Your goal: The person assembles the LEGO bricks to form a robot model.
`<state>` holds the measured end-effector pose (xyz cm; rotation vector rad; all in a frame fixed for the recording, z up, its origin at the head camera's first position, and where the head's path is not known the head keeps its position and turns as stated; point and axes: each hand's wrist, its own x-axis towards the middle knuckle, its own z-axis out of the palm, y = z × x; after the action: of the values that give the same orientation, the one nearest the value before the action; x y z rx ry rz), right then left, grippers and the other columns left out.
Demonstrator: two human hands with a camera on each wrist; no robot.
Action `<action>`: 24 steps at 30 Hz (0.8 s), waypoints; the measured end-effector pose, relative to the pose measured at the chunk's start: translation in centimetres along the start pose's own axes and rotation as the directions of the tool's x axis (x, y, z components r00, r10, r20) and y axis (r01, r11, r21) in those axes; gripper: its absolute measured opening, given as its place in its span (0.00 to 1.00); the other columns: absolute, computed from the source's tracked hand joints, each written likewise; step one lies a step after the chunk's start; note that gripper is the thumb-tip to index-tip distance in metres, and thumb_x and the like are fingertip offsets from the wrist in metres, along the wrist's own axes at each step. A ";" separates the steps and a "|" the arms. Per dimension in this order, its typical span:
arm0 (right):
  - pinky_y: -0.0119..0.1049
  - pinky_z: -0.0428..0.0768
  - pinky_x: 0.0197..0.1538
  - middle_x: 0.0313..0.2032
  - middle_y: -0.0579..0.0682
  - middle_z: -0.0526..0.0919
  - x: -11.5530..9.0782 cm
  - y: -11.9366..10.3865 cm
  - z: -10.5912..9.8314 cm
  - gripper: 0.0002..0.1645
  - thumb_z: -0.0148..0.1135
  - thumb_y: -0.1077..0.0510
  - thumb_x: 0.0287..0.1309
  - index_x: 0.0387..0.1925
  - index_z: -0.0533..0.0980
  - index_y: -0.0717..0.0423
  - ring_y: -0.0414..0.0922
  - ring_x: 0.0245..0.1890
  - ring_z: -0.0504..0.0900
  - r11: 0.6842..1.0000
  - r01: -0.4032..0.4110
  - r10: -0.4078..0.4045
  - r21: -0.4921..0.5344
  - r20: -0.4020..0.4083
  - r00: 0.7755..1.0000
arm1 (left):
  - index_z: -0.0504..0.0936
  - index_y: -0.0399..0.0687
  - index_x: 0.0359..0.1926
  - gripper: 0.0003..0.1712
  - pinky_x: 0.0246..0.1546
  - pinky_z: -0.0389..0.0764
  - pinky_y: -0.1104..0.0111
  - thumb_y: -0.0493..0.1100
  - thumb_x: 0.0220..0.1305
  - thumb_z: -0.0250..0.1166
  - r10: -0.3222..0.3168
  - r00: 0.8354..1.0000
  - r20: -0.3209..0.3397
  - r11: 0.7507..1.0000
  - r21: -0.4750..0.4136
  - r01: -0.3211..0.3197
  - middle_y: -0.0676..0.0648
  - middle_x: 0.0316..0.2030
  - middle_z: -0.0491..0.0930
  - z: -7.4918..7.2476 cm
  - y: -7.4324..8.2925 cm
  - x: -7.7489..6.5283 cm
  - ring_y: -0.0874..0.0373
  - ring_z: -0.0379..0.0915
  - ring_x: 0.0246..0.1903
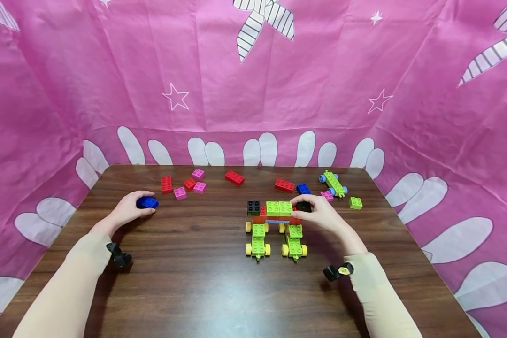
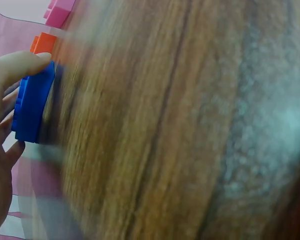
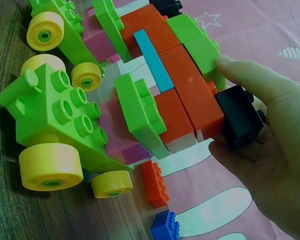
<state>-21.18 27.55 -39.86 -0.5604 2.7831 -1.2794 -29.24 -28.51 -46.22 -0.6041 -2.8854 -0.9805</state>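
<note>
My left hand (image 1: 126, 211) grips a blue toy building brick (image 1: 147, 203) at the table's left side; in the left wrist view the thumb lies on one end of the brick (image 2: 32, 105). My right hand (image 1: 323, 215) holds a black brick (image 3: 238, 117) at the right end of a built brick structure. This structure has a red and lime-green top (image 1: 279, 208), another black brick (image 1: 253, 207) at its left end, and two lime-green wheeled bases (image 1: 258, 241) with yellow wheels. Pink bricks (image 3: 121, 132) sit between bases and top. The right palm is partly hidden.
Loose red bricks (image 1: 234, 177) and pink bricks (image 1: 180, 193) lie along the far side of the brown table (image 1: 186, 281). At the back right are a blue brick (image 1: 303, 188), a lime-green base with blue wheels (image 1: 334, 184) and a green brick (image 1: 356, 203). Pink cloth (image 1: 219, 108) hangs behind.
</note>
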 end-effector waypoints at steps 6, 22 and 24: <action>0.34 0.76 0.32 0.38 0.50 0.81 0.0 0.0 0.0 0.18 0.69 0.48 0.55 0.47 0.79 0.48 0.46 0.32 0.74 1.000 0.002 -0.002 0.013 0.004 1.000 | 0.74 0.31 0.56 0.31 0.53 0.69 0.39 0.41 0.53 0.72 0.006 0.999 0.039 1.000 0.021 -0.007 0.26 0.55 0.72 -0.1 0.0 0.0 0.31 0.68 0.53; 0.33 0.75 0.34 0.40 0.59 0.80 -0.5 -3.0 -0.4 0.18 0.67 0.59 0.58 0.49 0.78 0.59 0.46 0.34 0.73 0.998 -0.056 0.056 0.006 0.033 0.998 | 0.71 0.28 0.57 0.26 0.54 0.66 0.38 0.35 0.60 0.66 0.066 0.989 0.129 0.997 0.033 -0.071 0.24 0.56 0.68 -0.7 -0.1 0.1 0.27 0.64 0.55; 0.33 0.75 0.35 0.40 0.59 0.80 -0.7 -4.0 -0.6 0.17 0.66 0.59 0.58 0.49 0.78 0.60 0.46 0.34 0.73 0.999 -0.051 0.051 0.003 0.036 0.998 | 0.72 0.29 0.56 0.24 0.53 0.67 0.39 0.33 0.60 0.65 0.070 0.990 0.123 0.996 0.042 -0.076 0.24 0.54 0.70 -0.6 -0.2 0.2 0.28 0.66 0.54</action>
<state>-19.38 25.87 -36.56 -0.5039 2.7470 -1.2523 -29.53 -28.98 -45.81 -0.7863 -2.9564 -0.8955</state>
